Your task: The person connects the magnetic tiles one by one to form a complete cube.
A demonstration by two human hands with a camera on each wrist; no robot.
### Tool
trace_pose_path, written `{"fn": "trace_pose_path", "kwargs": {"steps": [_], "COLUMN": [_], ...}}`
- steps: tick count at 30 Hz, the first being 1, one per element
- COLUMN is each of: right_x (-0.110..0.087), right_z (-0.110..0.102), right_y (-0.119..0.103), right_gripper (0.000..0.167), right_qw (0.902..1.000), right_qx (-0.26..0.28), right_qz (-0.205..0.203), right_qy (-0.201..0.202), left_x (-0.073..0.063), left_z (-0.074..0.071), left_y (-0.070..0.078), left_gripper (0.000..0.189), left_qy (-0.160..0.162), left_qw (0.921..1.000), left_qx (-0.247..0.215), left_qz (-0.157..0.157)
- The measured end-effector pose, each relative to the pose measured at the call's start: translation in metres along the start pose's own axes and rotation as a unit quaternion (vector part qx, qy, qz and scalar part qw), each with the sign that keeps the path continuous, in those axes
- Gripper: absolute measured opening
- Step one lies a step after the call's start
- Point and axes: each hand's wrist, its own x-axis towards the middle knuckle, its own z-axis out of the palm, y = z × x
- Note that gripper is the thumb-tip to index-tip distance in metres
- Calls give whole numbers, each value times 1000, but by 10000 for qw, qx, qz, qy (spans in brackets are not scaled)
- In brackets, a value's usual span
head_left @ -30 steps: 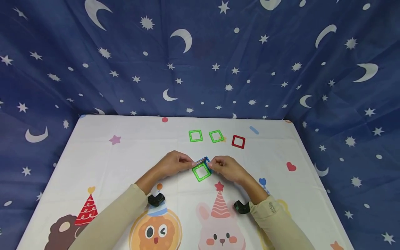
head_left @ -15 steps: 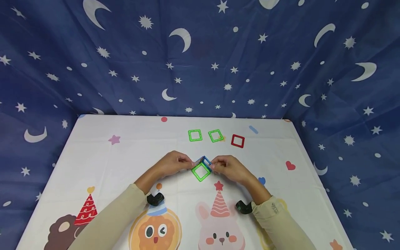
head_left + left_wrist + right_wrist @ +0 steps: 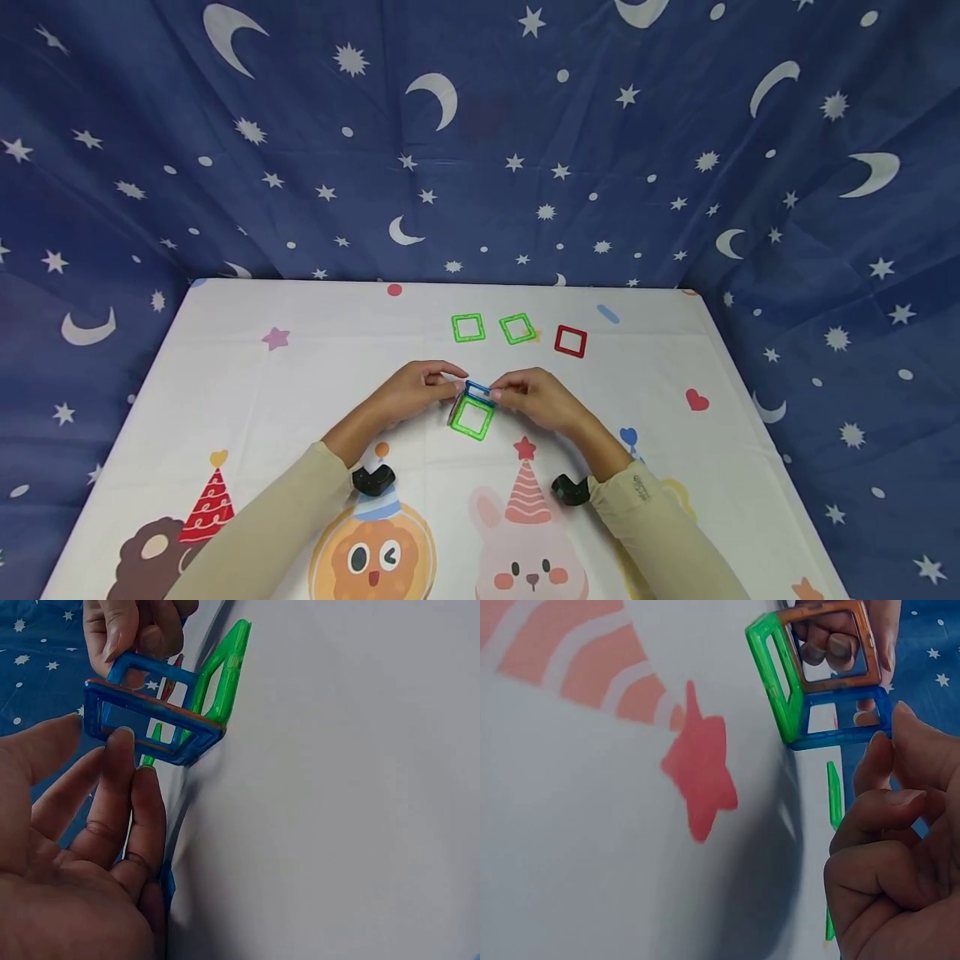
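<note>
My right hand (image 3: pixel 542 398) pinches the edge of a blue square tile (image 3: pixel 840 739) between fingertips. My left hand (image 3: pixel 420 390) has its fingers extended, with fingertips touching an orange square tile (image 3: pixel 842 682); the outer face on that side shows blue. The blue and orange tiles meet at an angle, and a green square tile (image 3: pixel 789 722) adjoins both, forming a corner. This assembly is located midway between the left and right edges of the bench (image 3: pixel 225 375). Nearer the far edge lie two loose green tiles (image 3: pixel 468 338) and, to their right, a red square tile (image 3: pixel 569 353).
</note>
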Motion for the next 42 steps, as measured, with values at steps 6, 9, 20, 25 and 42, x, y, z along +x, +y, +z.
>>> {"fn": "trace_pose_path", "kwargs": {"steps": [6, 9, 20, 25, 42], "right_x": [7, 8, 15, 16, 18], "right_z": [4, 5, 10, 10, -5], "right_y": [-2, -3, -3, -3, 0], "right_gripper": [19, 17, 15, 14, 22], "right_qw": [9999, 9999, 9992, 9990, 9937], "right_qx": [-90, -109, 27, 75, 695], "right_qz": [-33, -1, 59, 45, 536], "right_qy": [-54, 18, 383, 449, 703], "left_x": [-1, 0, 2, 2, 2], "left_z": [0, 0, 0, 1, 1], "left_y": [1, 1, 0, 0, 0], "left_gripper": [29, 26, 22, 22, 22], "left_qy": [-92, -66, -41, -68, -78], "left_qw": [9999, 9999, 9995, 9994, 9994], "left_qx": [-98, -111, -190, -269, -294], "left_qz": [-47, -96, -256, -194, -178]}}
